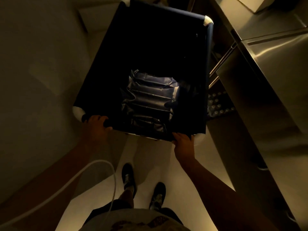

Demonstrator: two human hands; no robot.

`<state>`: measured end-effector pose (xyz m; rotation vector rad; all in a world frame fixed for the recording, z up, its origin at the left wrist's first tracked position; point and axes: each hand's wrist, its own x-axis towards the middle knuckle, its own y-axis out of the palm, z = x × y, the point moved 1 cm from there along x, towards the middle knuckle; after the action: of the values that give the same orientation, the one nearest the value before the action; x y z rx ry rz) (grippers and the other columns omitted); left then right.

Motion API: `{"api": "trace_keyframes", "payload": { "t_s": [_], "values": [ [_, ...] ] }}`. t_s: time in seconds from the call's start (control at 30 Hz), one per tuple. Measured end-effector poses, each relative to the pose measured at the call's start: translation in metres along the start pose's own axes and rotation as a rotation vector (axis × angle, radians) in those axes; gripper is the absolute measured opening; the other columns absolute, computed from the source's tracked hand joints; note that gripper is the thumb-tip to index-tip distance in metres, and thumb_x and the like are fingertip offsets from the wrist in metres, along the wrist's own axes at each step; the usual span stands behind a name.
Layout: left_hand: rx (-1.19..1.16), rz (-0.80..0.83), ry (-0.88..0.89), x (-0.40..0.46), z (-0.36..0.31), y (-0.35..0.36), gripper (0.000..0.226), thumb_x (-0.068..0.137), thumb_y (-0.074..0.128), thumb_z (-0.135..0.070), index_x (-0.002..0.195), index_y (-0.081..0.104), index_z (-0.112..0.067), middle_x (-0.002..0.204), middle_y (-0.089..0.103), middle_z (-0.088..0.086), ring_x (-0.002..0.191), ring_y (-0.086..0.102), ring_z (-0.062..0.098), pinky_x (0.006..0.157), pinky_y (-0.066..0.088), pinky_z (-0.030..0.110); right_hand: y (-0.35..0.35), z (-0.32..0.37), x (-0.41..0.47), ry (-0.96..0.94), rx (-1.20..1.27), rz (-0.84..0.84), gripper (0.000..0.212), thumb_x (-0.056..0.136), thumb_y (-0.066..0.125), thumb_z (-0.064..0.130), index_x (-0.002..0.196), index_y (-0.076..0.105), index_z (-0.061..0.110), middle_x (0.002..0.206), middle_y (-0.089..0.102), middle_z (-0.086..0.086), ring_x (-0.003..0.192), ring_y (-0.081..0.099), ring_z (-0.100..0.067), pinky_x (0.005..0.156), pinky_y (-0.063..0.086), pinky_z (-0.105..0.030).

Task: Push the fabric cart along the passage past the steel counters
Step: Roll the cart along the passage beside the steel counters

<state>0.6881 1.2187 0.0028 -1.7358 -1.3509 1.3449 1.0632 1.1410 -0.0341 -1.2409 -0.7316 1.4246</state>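
The dark navy fabric cart [208, 52] fills the middle of the head view, with white corner joints on its padded rim. Crumpled dark plastic sheeting [150, 97] lies at its bottom. My left hand [97, 125] grips the near rim by the left corner. My right hand [183, 141] grips the near rim by the right corner. The steel counters [275, 60] run along the right side, close to the cart's right edge.
A plain wall [38, 64] bounds the passage on the left. Pale floor [146, 157] shows under me, with my two dark shoes [128, 178] on it. A white cable [100, 165] loops past my left arm. A studded mat [218, 104] lies under the counter.
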Motion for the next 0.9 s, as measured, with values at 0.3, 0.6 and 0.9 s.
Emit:
{"api": "trace_keyframes", "payload": {
  "t_s": [0.3,0.6,0.9],
  "values": [
    [-0.049,-0.007,-0.054,-0.051,0.012,0.024,0.072,0.077,0.049,-0.054,0.125,0.065,-0.003,0.130,0.060,0.027,0.126,0.053,0.045,0.105,0.041,0.059,0.008,-0.015,-0.031,-0.076,0.002,0.019,0.044,0.099,0.057,0.015,0.142,0.056,0.022,0.141,0.061,-0.001,0.137,0.051,-0.022,0.125,0.019,-0.049],
    [-0.021,-0.082,-0.109,-0.083,0.018,0.047,0.061,0.074,0.057,-0.046,0.119,0.069,-0.005,0.124,0.064,0.025,0.123,0.056,0.043,0.103,0.041,0.058,0.014,-0.026,-0.051,-0.132,-0.027,0.047,0.045,0.099,0.057,0.017,0.143,0.054,0.026,0.142,0.060,0.003,0.138,0.050,-0.018,0.125,0.019,-0.048],
    [-0.013,-0.136,-0.128,-0.097,0.020,0.062,0.046,0.081,0.079,-0.027,0.120,0.067,-0.006,0.125,0.064,0.022,0.124,0.055,0.041,0.103,0.041,0.056,0.012,-0.033,-0.057,-0.168,-0.033,0.055,0.046,0.099,0.055,0.018,0.144,0.053,0.026,0.141,0.061,0.003,0.137,0.050,-0.018,0.125,0.019,-0.047]
  ]
}}
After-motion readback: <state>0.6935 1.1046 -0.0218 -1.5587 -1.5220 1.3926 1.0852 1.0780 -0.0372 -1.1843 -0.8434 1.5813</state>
